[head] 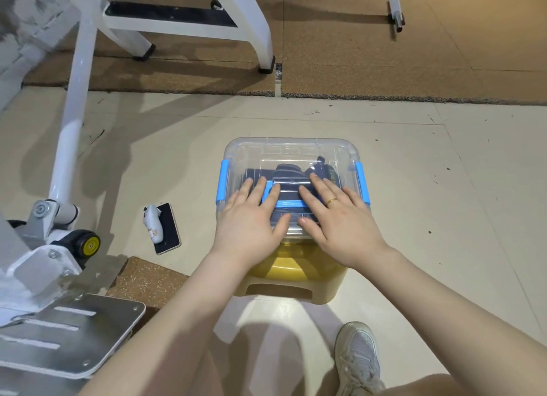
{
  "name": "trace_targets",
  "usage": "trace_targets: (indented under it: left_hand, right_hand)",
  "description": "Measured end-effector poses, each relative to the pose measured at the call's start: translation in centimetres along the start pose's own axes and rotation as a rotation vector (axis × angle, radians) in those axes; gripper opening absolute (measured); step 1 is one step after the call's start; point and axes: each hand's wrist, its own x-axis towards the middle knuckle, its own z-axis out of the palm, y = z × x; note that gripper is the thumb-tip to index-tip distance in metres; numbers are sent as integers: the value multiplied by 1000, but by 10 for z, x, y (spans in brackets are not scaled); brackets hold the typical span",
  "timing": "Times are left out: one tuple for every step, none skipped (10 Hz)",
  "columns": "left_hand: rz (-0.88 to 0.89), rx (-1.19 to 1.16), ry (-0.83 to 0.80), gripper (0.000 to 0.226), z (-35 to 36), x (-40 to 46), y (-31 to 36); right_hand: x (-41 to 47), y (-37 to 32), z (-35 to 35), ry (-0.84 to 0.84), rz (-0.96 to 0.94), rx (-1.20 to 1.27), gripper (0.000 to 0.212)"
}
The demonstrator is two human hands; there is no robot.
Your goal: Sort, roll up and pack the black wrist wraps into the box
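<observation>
A clear plastic box [291, 147] with a see-through lid and blue side clips sits on a yellow stool [291, 273]. Rolled black wrist wraps [288, 172] show through the lid, inside the box. My left hand [251, 221] lies flat on the lid's near left part, fingers straight and spread. My right hand [337, 218], with a gold ring on one finger, lies flat on the near right part. A blue handle [291, 203] on the lid runs between the two hands, partly covered by my fingers.
A white gym machine frame [71, 108] with a yellow wheel and a metal footplate [68, 333] stands at the left. A dark phone [168, 228] with a small white device on it lies on the tile floor. My shoe [358, 357] is at the lower right.
</observation>
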Motion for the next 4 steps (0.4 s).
trace_targets:
  left_hand:
    - [15,-9,-1,71,0,-14,-1]
    - [33,10,-19,87,0,-25,-2]
    - [42,-59,-11,84,-3,-23,-6]
    - [76,-186,122,79,-15,-23,-5]
  right_hand:
    - [-10,-5,-1,-18,5,18,84]
    - [-18,-12,0,-29,7,18,83]
    - [-17,-7,-5,-4,-8,47,86]
    - [-14,4,-17,141,71,102,82]
